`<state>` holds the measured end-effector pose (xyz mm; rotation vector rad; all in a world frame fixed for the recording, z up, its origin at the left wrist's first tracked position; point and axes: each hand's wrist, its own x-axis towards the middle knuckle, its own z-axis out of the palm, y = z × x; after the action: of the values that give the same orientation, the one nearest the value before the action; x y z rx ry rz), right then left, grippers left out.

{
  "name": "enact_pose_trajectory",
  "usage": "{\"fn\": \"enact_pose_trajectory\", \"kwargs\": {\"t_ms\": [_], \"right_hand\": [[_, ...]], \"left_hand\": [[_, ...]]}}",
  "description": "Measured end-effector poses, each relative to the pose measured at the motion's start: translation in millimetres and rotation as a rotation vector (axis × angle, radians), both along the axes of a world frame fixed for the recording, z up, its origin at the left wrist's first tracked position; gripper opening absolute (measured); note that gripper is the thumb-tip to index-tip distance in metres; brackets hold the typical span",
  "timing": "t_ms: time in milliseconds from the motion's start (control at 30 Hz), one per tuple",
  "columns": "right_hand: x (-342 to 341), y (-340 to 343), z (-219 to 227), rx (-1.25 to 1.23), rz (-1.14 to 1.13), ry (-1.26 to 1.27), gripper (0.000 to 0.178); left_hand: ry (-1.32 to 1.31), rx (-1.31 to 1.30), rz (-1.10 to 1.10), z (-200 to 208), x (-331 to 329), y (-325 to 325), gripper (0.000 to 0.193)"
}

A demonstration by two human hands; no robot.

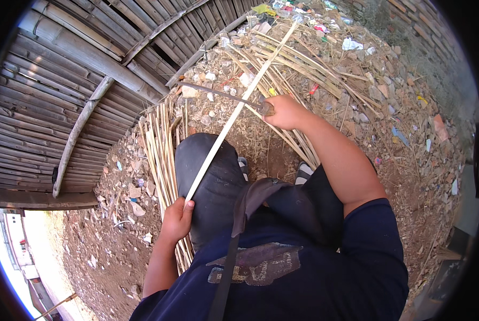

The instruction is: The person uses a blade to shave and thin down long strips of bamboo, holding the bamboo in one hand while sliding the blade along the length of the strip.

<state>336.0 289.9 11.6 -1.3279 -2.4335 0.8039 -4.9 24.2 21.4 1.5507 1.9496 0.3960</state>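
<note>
A long pale bamboo strip (224, 131) slants from my lap out over the ground ahead. Its near end is in my left hand (178, 218), which is closed round it beside my left knee. My right hand (287, 112) grips the wooden handle of a long, dark-bladed knife (218, 92). The blade points left and crosses the strip; whether its edge touches the strip I cannot tell. Beside my left leg lies a bundle of split bamboo strips (159, 144).
More bamboo strips (303, 64) lie in a loose pile ahead and to the right. A bamboo-slat wall (62, 101) stands at the left, and a brick wall (421, 27) at the far right. Stones and litter (352, 44) cover the dirt ground.
</note>
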Motion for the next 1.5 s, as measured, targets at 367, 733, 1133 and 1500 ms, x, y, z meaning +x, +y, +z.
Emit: {"fn": "enact_pose_trajectory", "kwargs": {"t_ms": [367,733,1133,1500], "right_hand": [[12,18,-16,-0.212,-0.155,0.026,0.029],[9,18,-9,-0.200,-0.050,-0.001,0.022],[24,31,-40,-0.242,-0.238,0.194,0.026],[-17,-30,56,0.080,0.192,-0.307,0.026]], "left_hand": [[0.025,-0.053,-0.041,3,1,4,0.046],[-0.052,-0.031,-0.052,-6,-6,4,0.044],[-0.030,-0.009,-0.050,-7,-8,2,0.045],[0.083,0.006,-0.024,-1,-5,-7,0.044]]}}
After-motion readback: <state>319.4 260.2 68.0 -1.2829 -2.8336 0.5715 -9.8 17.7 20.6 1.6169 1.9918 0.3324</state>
